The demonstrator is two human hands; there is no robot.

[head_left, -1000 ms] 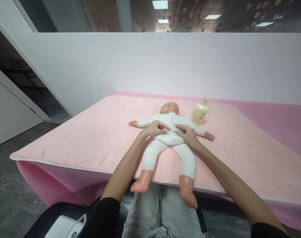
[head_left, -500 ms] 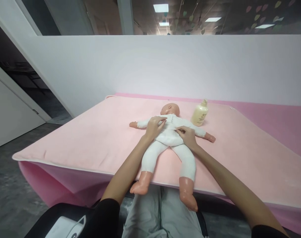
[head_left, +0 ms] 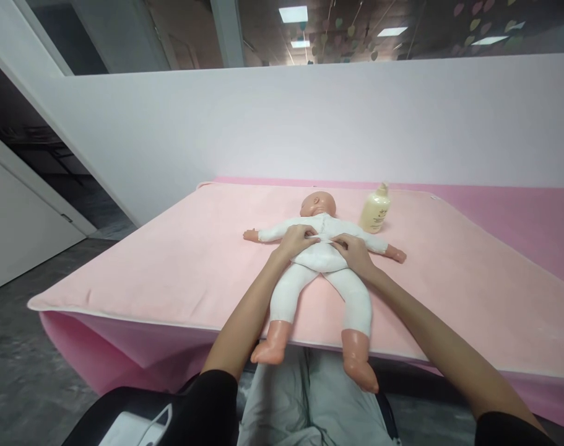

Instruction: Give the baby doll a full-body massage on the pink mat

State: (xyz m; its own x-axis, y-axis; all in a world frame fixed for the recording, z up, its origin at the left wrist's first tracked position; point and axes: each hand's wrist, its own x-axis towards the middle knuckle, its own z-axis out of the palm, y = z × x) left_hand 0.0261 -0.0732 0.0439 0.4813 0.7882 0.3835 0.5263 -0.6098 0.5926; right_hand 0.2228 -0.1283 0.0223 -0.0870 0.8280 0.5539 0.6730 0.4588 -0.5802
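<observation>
A baby doll (head_left: 325, 223) with a white cloth body and bare plastic head, hands and feet lies lengthwise before me, its head at the far end and turned to the left. My left hand (head_left: 300, 240) rests on the left of its waist, fingertips pinched at the edge of the white cloth (head_left: 322, 255) round the hips. From the other side, my right hand (head_left: 352, 249) pinches the same waist edge, close to the left fingertips. Whether this cloth is a separate diaper or part of the body is hard to tell. The doll's feet hang over the near table edge.
Right of the doll's head stands a pale yellow pump bottle (head_left: 375, 210). A light pink blanket (head_left: 193, 260) covers the table. Behind it rises a white partition (head_left: 282, 124). My knees are under the near edge, and a white device (head_left: 130, 430) lies at lower left.
My left hand has moved down from the doll's chest to its waist, closer to the right hand. My right hand has stayed nearly in place. The view has shifted slightly.
</observation>
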